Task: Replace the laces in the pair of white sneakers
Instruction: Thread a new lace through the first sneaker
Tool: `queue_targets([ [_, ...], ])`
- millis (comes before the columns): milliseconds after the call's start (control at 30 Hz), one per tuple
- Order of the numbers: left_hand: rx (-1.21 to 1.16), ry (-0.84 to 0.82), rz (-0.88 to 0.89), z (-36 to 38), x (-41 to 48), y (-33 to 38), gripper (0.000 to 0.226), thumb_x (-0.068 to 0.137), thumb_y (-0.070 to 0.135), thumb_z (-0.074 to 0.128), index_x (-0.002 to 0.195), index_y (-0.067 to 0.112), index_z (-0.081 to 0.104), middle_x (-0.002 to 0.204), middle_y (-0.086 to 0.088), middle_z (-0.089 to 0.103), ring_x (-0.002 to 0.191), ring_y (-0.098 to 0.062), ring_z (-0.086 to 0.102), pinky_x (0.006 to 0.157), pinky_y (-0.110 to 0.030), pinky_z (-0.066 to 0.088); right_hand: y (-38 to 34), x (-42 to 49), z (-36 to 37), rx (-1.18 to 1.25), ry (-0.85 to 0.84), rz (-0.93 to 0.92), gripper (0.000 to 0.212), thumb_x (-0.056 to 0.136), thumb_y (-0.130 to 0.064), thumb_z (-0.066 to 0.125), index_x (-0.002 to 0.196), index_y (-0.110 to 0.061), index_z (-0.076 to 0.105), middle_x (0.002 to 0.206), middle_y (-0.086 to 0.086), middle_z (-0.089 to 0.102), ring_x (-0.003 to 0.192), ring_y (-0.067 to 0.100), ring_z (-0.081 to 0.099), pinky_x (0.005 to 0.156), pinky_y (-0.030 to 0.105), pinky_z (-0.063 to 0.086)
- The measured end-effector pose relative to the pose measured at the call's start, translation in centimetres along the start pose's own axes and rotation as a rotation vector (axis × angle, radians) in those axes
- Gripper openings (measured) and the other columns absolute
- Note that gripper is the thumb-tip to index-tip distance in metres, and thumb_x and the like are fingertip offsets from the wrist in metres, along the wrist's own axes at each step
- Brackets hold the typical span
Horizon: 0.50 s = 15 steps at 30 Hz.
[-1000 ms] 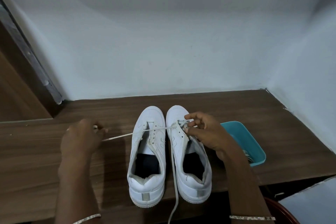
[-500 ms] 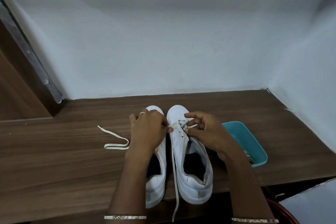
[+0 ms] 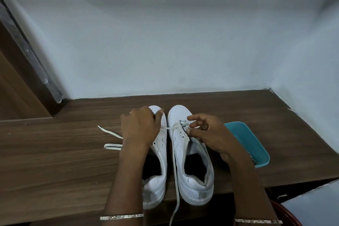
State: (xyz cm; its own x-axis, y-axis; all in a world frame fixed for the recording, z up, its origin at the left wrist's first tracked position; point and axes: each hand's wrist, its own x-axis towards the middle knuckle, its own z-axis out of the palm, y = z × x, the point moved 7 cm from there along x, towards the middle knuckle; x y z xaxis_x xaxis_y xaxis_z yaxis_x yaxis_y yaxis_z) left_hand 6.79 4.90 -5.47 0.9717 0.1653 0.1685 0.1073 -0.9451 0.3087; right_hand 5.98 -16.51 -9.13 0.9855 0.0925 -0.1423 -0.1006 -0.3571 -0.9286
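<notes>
Fingers [image 3: 196, 117] of right hand [image 3: 212, 137] pinch lace [image 3: 110, 132] at right sneaker [image 3: 190, 183] eyelets; left hand [image 3: 139, 128], over left sneaker [image 3: 161, 152], curled on same lace. Pair sits mid table [image 3: 55, 161], heels at near edge. I judge lace limp, light, flat: take near tip.

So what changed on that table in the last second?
The left hand moved in from the far left to the left sneaker, regripping the lace nearer the right sneaker; its free end now lies slack on the table. The right hand, sneakers and teal tray stayed put.
</notes>
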Motion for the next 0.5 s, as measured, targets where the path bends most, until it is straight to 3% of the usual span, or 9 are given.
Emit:
queue_targets([
  [100, 0.032, -0.02, 0.088, 0.5, -0.3, 1.9, 0.027, 0.09, 0.054, 0.063, 0.093, 0.03, 0.072, 0.096, 0.003, 0.07, 0.105, -0.023, 0.061, 0.085, -0.037, 0.035, 0.1, 0.2, 0.2, -0.027, 0.013, -0.017, 0.033, 0.082, -0.018, 0.079, 0.112, -0.029, 0.07, 0.099, -0.003, 0.07, 0.086, 0.012, 0.067, 0.077, 0.031, 0.058],
  [167, 0.031, -0.082, 0.113, 1.5, -0.6, 2.8, 0.023, 0.087, 0.052, 0.068, 0.103, 0.037, 0.073, 0.104, 0.006, 0.068, 0.115, -0.02, 0.053, 0.092, -0.04, 0.034, 0.2, 0.3, 0.3, -0.036, 0.013, -0.019, 0.033, 0.082, -0.019, 0.078, 0.111, -0.03, 0.071, 0.099, -0.004, 0.069, 0.087, 0.012, 0.067, 0.087, 0.037, 0.059],
  [333, 0.065, -0.111, 0.118, 2.7, -1.0, 3.5, 0.017, 0.09, 0.043, 0.065, 0.096, 0.029, 0.074, 0.1, 0.008, 0.07, 0.113, -0.018, 0.054, 0.093, -0.042, 0.028, 0.3, 0.2, 0.3, -0.056, 0.02, -0.017, 0.034, 0.081, -0.019, 0.077, 0.111, -0.032, 0.071, 0.099, -0.006, 0.07, 0.09, 0.014, 0.068, 0.091, 0.042, 0.058],
  [500, -0.244, -0.152, -0.003, 3.0, -0.6, 2.3, 0.02, 0.095, 0.04, 0.054, 0.087, 0.024, 0.064, 0.089, 0.011, 0.069, 0.099, -0.014, 0.057, 0.09, -0.038, 0.022, 0.3, 0.3, 0.4, -0.049, 0.032, -0.003, 0.034, 0.081, -0.016, 0.077, 0.111, -0.03, 0.07, 0.1, -0.003, 0.07, 0.09, 0.017, 0.068, 0.09, 0.042, 0.058],
])
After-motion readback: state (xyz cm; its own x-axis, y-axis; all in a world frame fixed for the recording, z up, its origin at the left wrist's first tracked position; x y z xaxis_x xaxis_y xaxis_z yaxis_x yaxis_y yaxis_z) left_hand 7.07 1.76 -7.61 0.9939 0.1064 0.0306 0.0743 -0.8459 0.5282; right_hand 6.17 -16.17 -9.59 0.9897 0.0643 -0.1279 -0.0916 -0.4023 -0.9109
